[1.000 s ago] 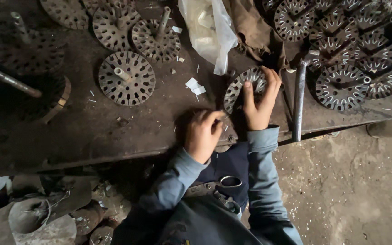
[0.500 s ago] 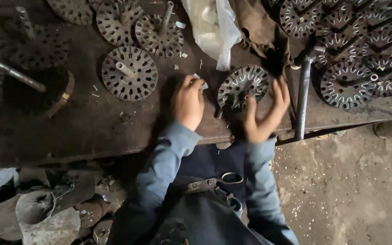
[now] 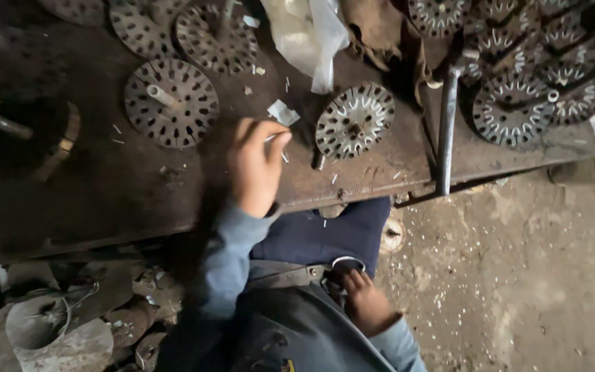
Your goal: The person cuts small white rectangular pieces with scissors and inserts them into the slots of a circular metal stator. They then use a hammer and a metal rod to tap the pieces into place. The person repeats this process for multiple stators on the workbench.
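My left hand [image 3: 256,165] rests on the dark workbench [image 3: 105,200], fingers pinched together on a small white strip. A torn white scrap [image 3: 282,111] lies just beyond the fingertips. To the right of that hand sits a round slotted metal disc [image 3: 355,120], untouched. My right hand [image 3: 366,303] is down at my lap, below the bench edge, its fingers against the ring handle of a pair of scissors [image 3: 348,264]. Whether it grips them is unclear.
More slotted discs lie at the back left [image 3: 171,102] and in a pile at the right [image 3: 518,110]. A steel rod [image 3: 447,131] hangs over the bench edge. A clear plastic bag [image 3: 308,34] sits at the back. Scrap metal lies under the bench at the lower left.
Both hands have left the slotted disc. My left hand slid left and pinched a white strip. My right hand dropped from the bench to my lap by the scissors.
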